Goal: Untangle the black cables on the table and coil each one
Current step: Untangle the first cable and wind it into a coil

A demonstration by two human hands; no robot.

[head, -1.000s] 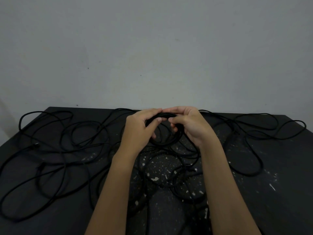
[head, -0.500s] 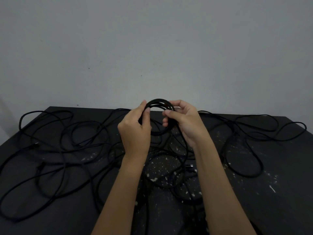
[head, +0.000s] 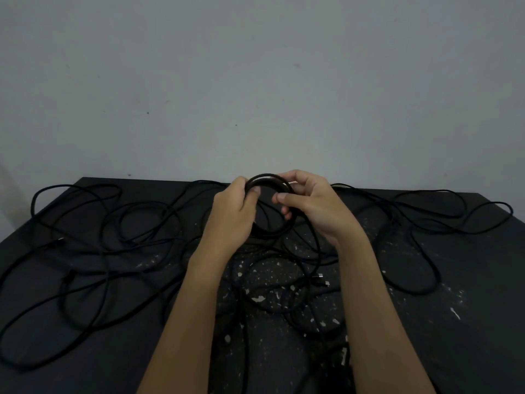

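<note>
A small coil of black cable point(head: 267, 179) is held upright above the middle of the table. My left hand point(head: 233, 211) grips the coil's left side, thumb on its inner edge. My right hand point(head: 309, 203) holds the right side, fingers curled over the top and thumb across the front. A loose strand runs from the coil down to the tabletop. Tangled black cables lie spread over the table, with loops at the left point(head: 85, 251) and loops at the right point(head: 420, 223).
The black table point(head: 468, 308) has white paint specks in its middle. Silver cable plugs point(head: 322, 280) lie just below my right wrist, and another plug point(head: 58, 241) lies at the left. A grey wall stands right behind the table's far edge.
Both hands have lifted the coil from low over the table to upright above it. My left hand has shifted to the coil's left rim, and my right thumb has come across the front.
</note>
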